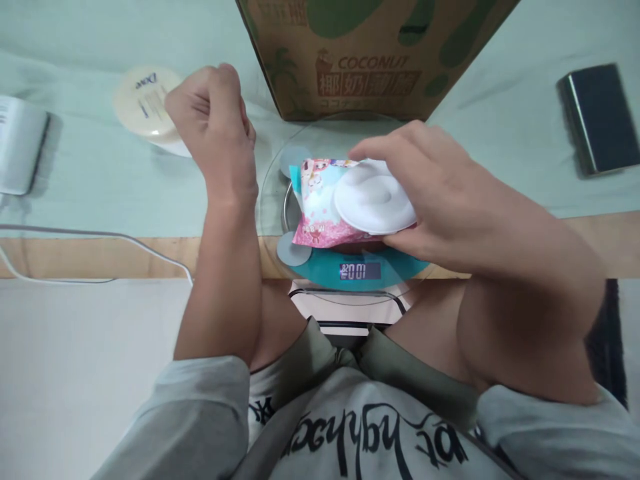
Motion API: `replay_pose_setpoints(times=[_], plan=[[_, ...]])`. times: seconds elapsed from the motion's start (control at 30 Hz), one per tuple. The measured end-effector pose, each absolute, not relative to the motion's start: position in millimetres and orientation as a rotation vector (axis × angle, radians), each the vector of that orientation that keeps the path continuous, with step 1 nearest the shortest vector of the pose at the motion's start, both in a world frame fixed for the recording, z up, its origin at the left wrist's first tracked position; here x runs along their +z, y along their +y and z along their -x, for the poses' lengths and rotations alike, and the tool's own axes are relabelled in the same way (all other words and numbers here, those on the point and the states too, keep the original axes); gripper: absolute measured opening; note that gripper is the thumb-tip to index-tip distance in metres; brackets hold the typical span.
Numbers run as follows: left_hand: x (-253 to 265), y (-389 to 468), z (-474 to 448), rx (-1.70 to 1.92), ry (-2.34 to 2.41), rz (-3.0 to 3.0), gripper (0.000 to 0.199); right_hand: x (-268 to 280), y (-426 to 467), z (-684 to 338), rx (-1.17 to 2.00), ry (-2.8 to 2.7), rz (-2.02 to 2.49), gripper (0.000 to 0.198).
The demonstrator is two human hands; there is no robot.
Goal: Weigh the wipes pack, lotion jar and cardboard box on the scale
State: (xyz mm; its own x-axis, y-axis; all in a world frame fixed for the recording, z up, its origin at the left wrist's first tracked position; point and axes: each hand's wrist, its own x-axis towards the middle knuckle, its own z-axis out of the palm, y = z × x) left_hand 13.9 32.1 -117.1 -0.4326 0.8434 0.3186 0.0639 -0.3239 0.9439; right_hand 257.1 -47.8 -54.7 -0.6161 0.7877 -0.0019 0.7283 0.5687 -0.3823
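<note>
My right hand [425,187] grips one end of a pink and light-blue pack of wet wipes [320,203] with a white oval lid [373,197], thumb and fingers at its two long sides. The pack is over a round glass kitchen scale [273,220]; whether its underside rests on the glass cannot be made out. Lit digits show upside down on the scale's display [360,271]. My left hand [213,113] is closed in a fist to the left of the scale, with nothing visible in it. Beside that fist is a round cream-lidded Dove jar [145,100], partly covered by the hand.
A cardboard box [365,60] printed "COCONUT" stands right behind the scale. At the right lies a dark, shiny-edged box [600,120]. A white device [20,143] is at the far left, and a cable [100,233] runs along the table's front edge.
</note>
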Motion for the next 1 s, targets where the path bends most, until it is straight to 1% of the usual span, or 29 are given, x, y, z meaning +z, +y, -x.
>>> replay_pose_setpoints(times=[0.1, 0.2, 0.27, 0.3, 0.33, 0.4, 0.47, 0.53, 0.63, 0.7, 0.77, 0.9, 0.97, 1.0], plan=[[-117.1, 31.6, -14.0, 1.789, 1.415, -1.173, 0.06, -57.8, -45.7, -258.5, 0.488, -2.613, 1.282, 0.07], [-119.5, 33.1, -11.8, 1.718, 1.535, -1.198, 0.06, -64.6, -48.6, -262.9, 0.445, -2.584, 1.273, 0.081], [-121.8, 32.3, -8.6, 1.719, 1.506, -1.329, 0.06, -66.9, -51.3, -267.4, 0.445, -2.528, 1.224, 0.089], [-121.8, 30.4, -7.0, 1.743, 1.447, -1.43, 0.059, -66.5, -52.0, -269.9, 0.445, -2.49, 1.188, 0.09], [-120.2, 27.3, -5.7, 1.752, 1.365, -1.547, 0.059, -65.0, -52.0, -272.3, 0.449, -2.458, 1.159, 0.086], [-110.7, 17.6, -4.9, 1.679, 1.201, -1.76, 0.058, -59.8, -49.6, -276.7, 0.434, -2.422, 1.141, 0.069], [-93.5, 5.6, -6.8, 1.464, 1.068, -1.91, 0.057, -54.2, -45.0, -280.0, 0.378, -2.414, 1.179, 0.05], [-72.8, -5.3, -10.9, 1.148, 0.979, -1.996, 0.056, -50.6, -40.5, -282.2, 0.313, -2.399, 1.233, 0.037], [-48.1, -14.9, -18.6, 0.727, 1.108, -1.856, 0.054, -50.2, -36.7, -283.5, 0.289, -2.388, 1.336, 0.029], [-40.5, -16.7, -22.9, 0.573, 1.222, -1.73, 0.055, -51.6, -35.9, -283.6, 0.348, -2.388, 1.375, 0.028], [-38.7, -16.6, -25.0, 0.501, 1.246, -1.719, 0.054, -52.4, -35.8, -283.4, 0.439, -2.383, 1.367, 0.028], [-43.0, -16.1, -20.0, 0.431, 1.209, -1.833, 0.045, -51.6, -34.6, -282.5, 0.597, -2.36, 1.307, 0.029], [-51.0, -14.4, -13.5, 0.625, 1.217, -1.876, 0.044, -55.8, -30.3, -281.9, 0.591, -2.26, 1.251, 0.024], [-57.7, -12.4, -10.1, 0.821, 1.232, -1.847, 0.044, -61.1, -26.2, -282.0, 0.549, -2.127, 1.21, 0.021]])
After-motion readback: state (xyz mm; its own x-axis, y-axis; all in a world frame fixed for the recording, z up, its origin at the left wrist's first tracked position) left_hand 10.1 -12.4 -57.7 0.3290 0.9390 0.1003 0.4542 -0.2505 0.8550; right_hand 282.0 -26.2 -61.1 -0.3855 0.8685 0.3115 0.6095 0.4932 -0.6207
